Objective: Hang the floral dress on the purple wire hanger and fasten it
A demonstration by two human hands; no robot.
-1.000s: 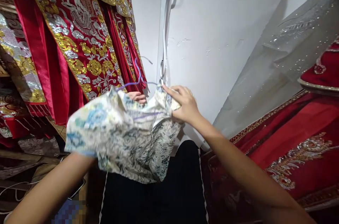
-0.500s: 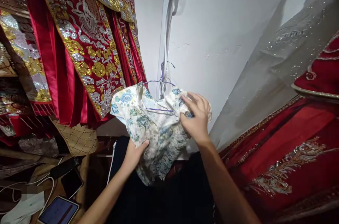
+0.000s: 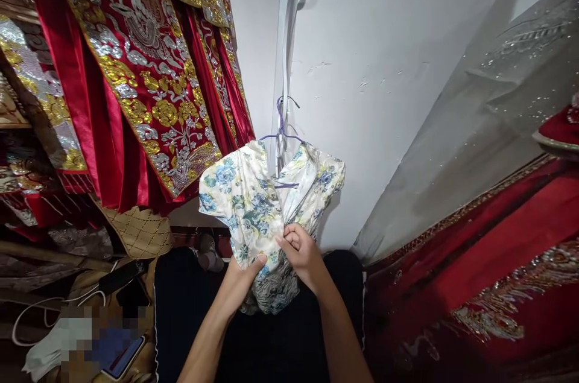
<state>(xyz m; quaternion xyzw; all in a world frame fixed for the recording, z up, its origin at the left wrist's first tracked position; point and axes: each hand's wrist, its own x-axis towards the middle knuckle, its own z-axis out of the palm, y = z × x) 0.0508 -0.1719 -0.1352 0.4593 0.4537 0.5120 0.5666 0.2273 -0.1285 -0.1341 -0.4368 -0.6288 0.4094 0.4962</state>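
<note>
Gripping the floral dress (image 3: 253,202) mid-frame, left hand (image 3: 244,277) and right hand (image 3: 301,253) both pinch its front while it hangs on a purple hanger (image 3: 281,126), red embroidered robes (image 3: 136,69) upper left.

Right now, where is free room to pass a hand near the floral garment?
Free: the white wall right of the floral garment, up to the grey sequinned cloth. Crowded: red embroidered robes on its left; both hands, left hand and right hand, below.
</note>
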